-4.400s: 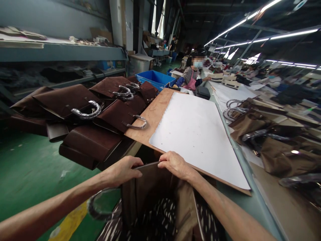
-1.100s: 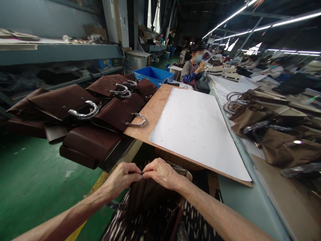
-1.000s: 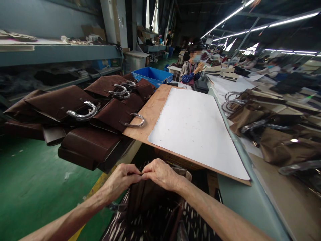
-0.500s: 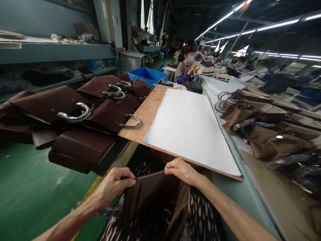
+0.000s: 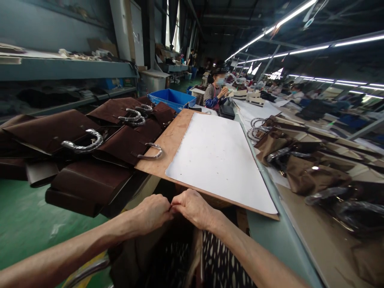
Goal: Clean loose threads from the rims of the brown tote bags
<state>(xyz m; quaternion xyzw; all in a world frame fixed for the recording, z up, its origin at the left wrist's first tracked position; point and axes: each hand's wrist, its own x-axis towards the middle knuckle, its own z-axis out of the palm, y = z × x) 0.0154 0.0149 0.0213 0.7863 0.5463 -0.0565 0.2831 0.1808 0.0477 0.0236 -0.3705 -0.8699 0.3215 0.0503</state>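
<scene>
On my lap a dark brown handbag (image 5: 132, 256) stands with its mouth toward me, partly hidden by my forearms and in shadow. My left hand (image 5: 156, 212) is closed in a pinch at the bag's upper edge. Right beside it, my right hand (image 5: 192, 208) also pinches that edge, and the fingertips of both hands nearly meet. A curved handle (image 5: 90, 272), apparently the bag's, shows below my left forearm. Just beyond my hands is the near edge of a wooden board (image 5: 156, 154) with a white sheet (image 5: 219, 164) lying on it.
Several brown handbags (image 5: 90, 182) with plastic-wrapped handles are piled at the left. Unfinished brown bags (image 5: 312, 174) crowd the bench at the right. A blue bin (image 5: 171, 100) and a seated person (image 5: 214, 92) are farther back, and a shelf (image 5: 69, 72) lines the left wall.
My hands have come together along the bag's edge, the right one moving left toward the left one. The bag has turned or tilted, and the view has shifted slightly.
</scene>
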